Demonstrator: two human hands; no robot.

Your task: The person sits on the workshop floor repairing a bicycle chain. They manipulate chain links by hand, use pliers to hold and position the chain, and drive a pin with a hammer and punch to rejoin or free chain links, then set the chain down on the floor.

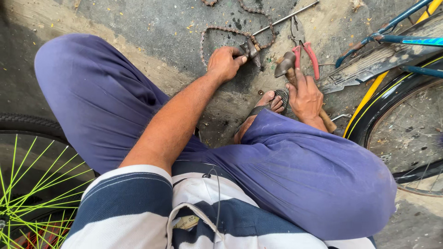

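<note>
Striped shirt (138, 203) and purple trousers (295, 170) nearest, spoked wheel (27, 184) at left, left hand (224, 63) pinching a small metal tool (251, 49) against bicycle chain (221, 31) on concrete floor (138, 27), right hand (304, 97) clamped round hammer (288, 67), red-handled pliers (304, 46) just beside, bicycle frame (392, 41) at right.

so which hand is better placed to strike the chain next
Probably the right hand: it grips the hammer, whose head sits just beside the chain. The left hand is pinning the chain down.
</note>
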